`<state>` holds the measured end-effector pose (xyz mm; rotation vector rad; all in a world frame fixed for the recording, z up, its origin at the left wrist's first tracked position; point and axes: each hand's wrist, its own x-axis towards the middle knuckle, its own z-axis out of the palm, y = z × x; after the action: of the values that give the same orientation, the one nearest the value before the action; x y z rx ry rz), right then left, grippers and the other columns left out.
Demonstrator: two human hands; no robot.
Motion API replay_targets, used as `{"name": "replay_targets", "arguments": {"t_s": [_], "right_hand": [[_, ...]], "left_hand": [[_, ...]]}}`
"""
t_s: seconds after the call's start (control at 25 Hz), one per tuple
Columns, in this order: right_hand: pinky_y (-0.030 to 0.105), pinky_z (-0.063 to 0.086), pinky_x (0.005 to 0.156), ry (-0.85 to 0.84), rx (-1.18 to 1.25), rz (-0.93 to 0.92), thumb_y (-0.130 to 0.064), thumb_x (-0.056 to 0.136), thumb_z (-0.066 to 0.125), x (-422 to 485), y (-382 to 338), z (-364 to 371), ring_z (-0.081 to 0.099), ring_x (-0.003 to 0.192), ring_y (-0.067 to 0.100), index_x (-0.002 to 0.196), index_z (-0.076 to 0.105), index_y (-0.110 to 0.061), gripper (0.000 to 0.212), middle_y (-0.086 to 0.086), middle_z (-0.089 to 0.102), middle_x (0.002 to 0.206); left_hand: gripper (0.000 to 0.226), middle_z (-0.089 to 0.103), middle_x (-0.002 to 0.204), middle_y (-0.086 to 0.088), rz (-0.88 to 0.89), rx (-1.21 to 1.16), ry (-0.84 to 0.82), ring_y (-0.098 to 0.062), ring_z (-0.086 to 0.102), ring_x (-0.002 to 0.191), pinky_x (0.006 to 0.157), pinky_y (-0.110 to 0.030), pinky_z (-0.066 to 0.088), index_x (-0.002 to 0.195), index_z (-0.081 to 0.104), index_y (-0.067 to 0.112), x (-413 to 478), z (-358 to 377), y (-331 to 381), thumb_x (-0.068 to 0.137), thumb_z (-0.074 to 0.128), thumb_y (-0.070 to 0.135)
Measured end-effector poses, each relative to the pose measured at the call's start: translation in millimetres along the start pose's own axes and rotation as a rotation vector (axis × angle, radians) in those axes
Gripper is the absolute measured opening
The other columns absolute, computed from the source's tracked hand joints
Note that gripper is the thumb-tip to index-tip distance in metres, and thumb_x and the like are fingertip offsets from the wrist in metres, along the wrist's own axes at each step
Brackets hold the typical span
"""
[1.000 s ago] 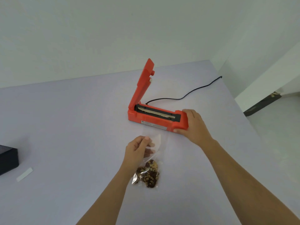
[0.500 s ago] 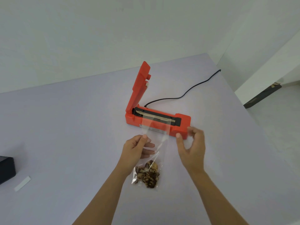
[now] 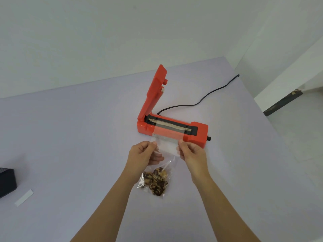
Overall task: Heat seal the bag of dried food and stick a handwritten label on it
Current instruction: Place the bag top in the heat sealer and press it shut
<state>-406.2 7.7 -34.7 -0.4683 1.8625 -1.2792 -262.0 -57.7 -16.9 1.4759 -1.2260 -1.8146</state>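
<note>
An orange heat sealer (image 3: pixel 199 132) stands on the table with its lid raised upright at the left end. A clear bag (image 3: pixel 167 145) with brown dried food at its bottom lies in front of it, and its open top edge rests across the sealer's sealing strip. My left hand (image 3: pixel 145 154) pinches the bag's left edge. My right hand (image 3: pixel 191 151) pinches the right edge, so the plastic is held flat between them. The dried food (image 3: pixel 156 182) sits near my wrists, on the table.
A black power cord (image 3: pixel 201 102) runs from the sealer to the table's far right edge. A white label strip (image 3: pixel 24 197) lies at the left beside a black box (image 3: pixel 7 182). The table (image 3: pixel 70 137) ends at the right, with floor beyond.
My right hand left the sealer's right end and took the bag's right edge. Both hands moved the bag's top forward onto the sealing strip.
</note>
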Motion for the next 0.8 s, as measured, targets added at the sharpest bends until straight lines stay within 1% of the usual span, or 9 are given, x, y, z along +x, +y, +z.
{"name": "replay_targets", "arguments": {"t_s": [0.08,0.2,0.28,0.36,0.52,0.6,0.68,0.72,0.8], "right_hand": [[0.005,0.043,0.063,0.146,-0.279,-0.276,-0.037,0.089,0.057,-6.5,-10.7,-4.0,0.059,0.068,0.005,0.080,0.064,-0.018,0.022,-0.007,0.065,0.074],[0.004,0.038,0.072,0.313,-0.301,-0.723,-0.023,0.093,0.052,-7.2,-60.2,-10.4,0.055,0.075,0.005,0.089,0.062,-0.011,0.016,-0.004,0.061,0.083],[0.010,0.041,0.082,0.307,-0.259,-0.983,-0.013,0.092,0.050,-0.5,-109.0,-11.4,0.056,0.087,0.005,0.098,0.062,-0.004,0.016,-0.003,0.060,0.094],[0.019,0.043,0.093,0.183,-0.302,-1.164,-0.007,0.093,0.048,5.1,-152.6,-4.4,0.056,0.103,0.010,0.110,0.060,0.000,0.021,0.001,0.060,0.107],[0.038,0.033,0.110,-0.249,-0.552,-1.297,-0.010,0.096,0.043,14.9,-174.7,19.4,0.039,0.133,0.021,0.128,0.050,-0.005,0.033,0.011,0.050,0.137],[0.042,0.034,0.109,-0.307,-0.588,-1.303,-0.012,0.096,0.043,18.4,-168.8,20.7,0.037,0.135,0.022,0.128,0.051,-0.005,0.033,0.011,0.050,0.137],[0.036,0.038,0.104,-0.220,-0.581,-1.346,-0.013,0.095,0.046,18.9,-169.6,14.8,0.048,0.124,0.024,0.117,0.059,-0.004,0.026,0.012,0.060,0.123],[0.030,0.040,0.098,-0.166,-0.584,-1.367,-0.014,0.094,0.047,19.6,-171.6,10.4,0.055,0.111,0.025,0.106,0.063,-0.004,0.022,0.011,0.064,0.109],[0.025,0.036,0.084,-0.098,-0.636,-1.354,-0.018,0.094,0.047,23.3,-171.0,0.7,0.053,0.082,0.024,0.087,0.063,-0.005,0.022,0.008,0.062,0.086]], "left_hand": [[0.026,0.068,0.065,-0.018,0.007,0.000,0.021,-0.026,0.070,0.062,0.054,-0.025,0.056,0.073,0.064,0.002,0.7,0.9,-1.5,0.092,0.055,0.017],[0.025,0.068,0.067,-0.020,-0.011,-0.014,0.030,-0.024,0.070,0.061,0.054,-0.026,0.056,0.084,0.066,-0.005,4.2,0.0,-2.6,0.092,0.056,0.017],[0.025,0.068,0.066,-0.019,-0.022,-0.026,0.037,-0.024,0.070,0.061,0.054,-0.025,0.056,0.085,0.066,-0.005,6.3,-0.7,-1.6,0.092,0.056,0.016],[0.024,0.068,0.063,-0.017,-0.032,-0.033,0.048,-0.024,0.070,0.061,0.053,-0.025,0.056,0.081,0.066,-0.003,8.0,0.3,-0.4,0.091,0.056,0.015],[0.026,0.066,0.056,-0.008,-0.047,-0.027,0.058,-0.024,0.071,0.063,0.055,-0.026,0.057,0.068,0.063,0.007,9.3,3.7,1.1,0.091,0.056,0.015],[0.027,0.066,0.054,-0.005,-0.046,-0.016,0.059,-0.024,0.071,0.063,0.056,-0.027,0.058,0.066,0.061,0.009,9.2,5.3,1.8,0.092,0.055,0.014],[0.026,0.066,0.055,-0.005,-0.043,-0.008,0.057,-0.024,0.071,0.064,0.056,-0.026,0.058,0.067,0.061,0.008,9.0,5.9,2.8,0.092,0.055,0.014],[0.025,0.067,0.056,-0.007,-0.042,-0.006,0.057,-0.024,0.071,0.064,0.056,-0.026,0.058,0.069,0.062,0.007,9.1,6.2,3.0,0.091,0.055,0.014],[0.023,0.067,0.059,-0.009,-0.044,-0.003,0.061,-0.025,0.072,0.065,0.058,-0.027,0.058,0.071,0.063,0.006,9.3,6.2,2.5,0.091,0.055,0.015]]}}
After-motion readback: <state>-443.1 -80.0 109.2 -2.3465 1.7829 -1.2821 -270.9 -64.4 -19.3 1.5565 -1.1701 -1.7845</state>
